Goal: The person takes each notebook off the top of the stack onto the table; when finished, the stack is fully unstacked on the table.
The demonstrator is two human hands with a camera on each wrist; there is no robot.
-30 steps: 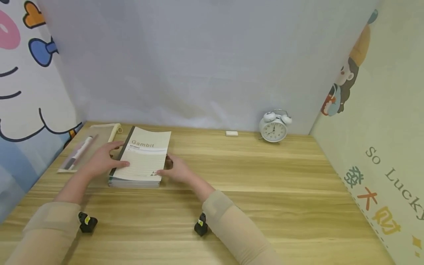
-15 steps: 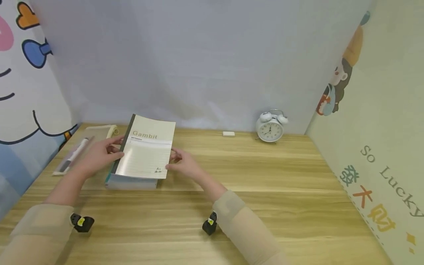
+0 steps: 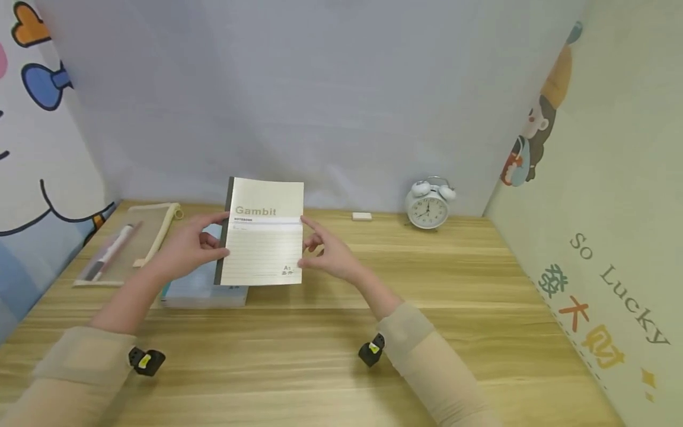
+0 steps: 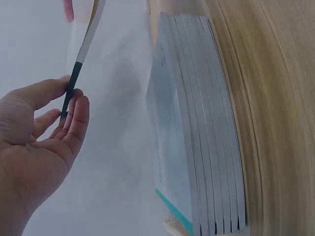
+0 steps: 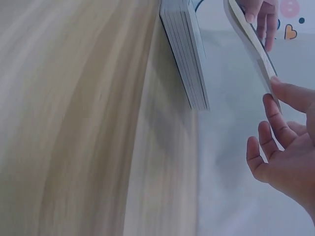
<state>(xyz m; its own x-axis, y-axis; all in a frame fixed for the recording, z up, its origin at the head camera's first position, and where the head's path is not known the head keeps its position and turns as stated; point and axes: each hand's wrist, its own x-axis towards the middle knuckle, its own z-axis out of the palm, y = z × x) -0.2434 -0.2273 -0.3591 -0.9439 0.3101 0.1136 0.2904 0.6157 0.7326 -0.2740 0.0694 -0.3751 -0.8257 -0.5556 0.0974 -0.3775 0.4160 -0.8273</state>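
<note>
Both hands hold one notebook [image 3: 264, 232] ("Gambit" cover) lifted clear above the stack of notebooks [image 3: 204, 289] on the table [image 3: 427, 332]: left hand [image 3: 188, 249] pinches the dark spine edge btw. thumb & fingers; right hand [image 3: 329, 256] grips the opposite edge w/ thumb & fingertip. Pencil case [image 3: 124, 250] lies left of stack; alarm clock [image 3: 427, 204] & eraser [image 3: 361, 216] stand near back wall.

Wooden desk [image 3: 427, 308] enclosed by plain grey back wall [image 3: 320, 89]; cartoon-printed panels left [image 3: 32, 148] and right [image 3: 597, 196]. Lighting even.
</note>
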